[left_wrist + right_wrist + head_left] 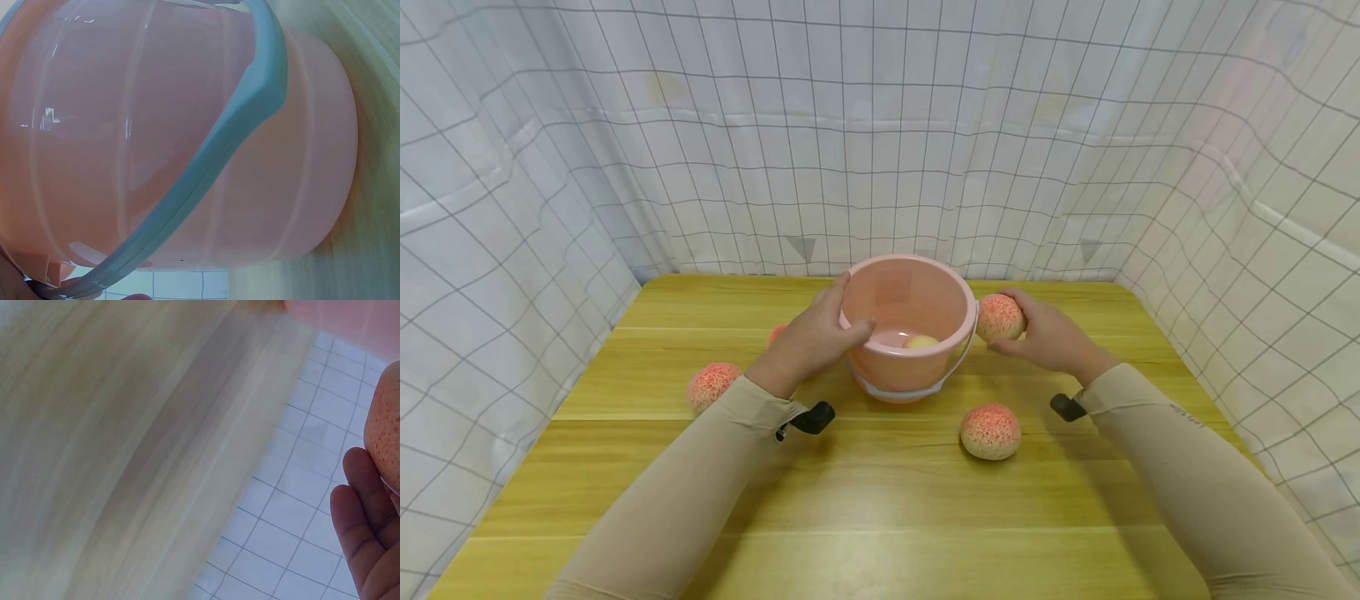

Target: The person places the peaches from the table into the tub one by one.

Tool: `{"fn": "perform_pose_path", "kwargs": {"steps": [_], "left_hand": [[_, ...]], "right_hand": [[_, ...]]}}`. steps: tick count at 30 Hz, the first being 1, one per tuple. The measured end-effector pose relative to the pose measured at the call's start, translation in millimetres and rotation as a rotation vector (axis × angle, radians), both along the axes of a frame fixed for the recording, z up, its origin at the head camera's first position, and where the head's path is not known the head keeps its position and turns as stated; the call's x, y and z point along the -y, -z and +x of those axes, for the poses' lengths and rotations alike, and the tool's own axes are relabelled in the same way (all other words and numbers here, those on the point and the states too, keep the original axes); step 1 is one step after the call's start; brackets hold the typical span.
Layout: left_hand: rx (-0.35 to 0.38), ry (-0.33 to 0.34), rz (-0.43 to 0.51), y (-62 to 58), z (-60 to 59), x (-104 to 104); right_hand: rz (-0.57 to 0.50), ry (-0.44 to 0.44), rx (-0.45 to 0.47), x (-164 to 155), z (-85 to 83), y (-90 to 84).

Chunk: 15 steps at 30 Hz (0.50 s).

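A pink bucket (895, 367) stands upright on the table, its pale handle (206, 162) hanging down against the near side. My left hand (812, 342) grips the left of its rim, thumb over the edge. Inside, on the bottom, lies a pale yellow round thing (920, 342), partly hidden by the bucket wall. Just right of the rim, my right hand (1056, 337) holds a red-and-cream speckled peach (1000, 317) between thumb and fingers. In the right wrist view, that peach (387, 425) shows only partly, above two fingers (356, 515).
Another speckled peach (991, 432) sits on the table in front of the bucket, to the right. A further peach (713, 387) lies beside my left forearm, and a red bit (777, 333) peeks out behind my left hand. Grid-patterned curtains (895, 167) enclose the wooden table (865, 508).
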<state>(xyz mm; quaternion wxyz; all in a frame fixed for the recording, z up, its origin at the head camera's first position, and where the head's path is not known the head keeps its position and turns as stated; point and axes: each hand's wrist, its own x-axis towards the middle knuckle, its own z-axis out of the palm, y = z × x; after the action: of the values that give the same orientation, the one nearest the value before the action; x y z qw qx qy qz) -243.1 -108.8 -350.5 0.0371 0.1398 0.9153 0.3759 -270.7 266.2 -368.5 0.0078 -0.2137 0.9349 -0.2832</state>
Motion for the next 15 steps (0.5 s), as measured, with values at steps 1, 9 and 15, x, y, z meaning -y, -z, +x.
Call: {"fn": "perform_pose_path", "kwargs": {"steps": [1,9,15], "left_hand": [[0.0,0.0,-0.001,0.0,0.0,0],[0.002,0.003,0.013,-1.1,0.7,-1],[0.003,0.008,0.019,-2.2,1.1,-1]], "right_hand": [[0.0,0.002,-0.001,0,0.0,-1.4],[-0.025,0.021,-0.003,-4,-1.6,-11.8],[-0.048,0.035,0.021,-7,-1.3,-21.9]]}}
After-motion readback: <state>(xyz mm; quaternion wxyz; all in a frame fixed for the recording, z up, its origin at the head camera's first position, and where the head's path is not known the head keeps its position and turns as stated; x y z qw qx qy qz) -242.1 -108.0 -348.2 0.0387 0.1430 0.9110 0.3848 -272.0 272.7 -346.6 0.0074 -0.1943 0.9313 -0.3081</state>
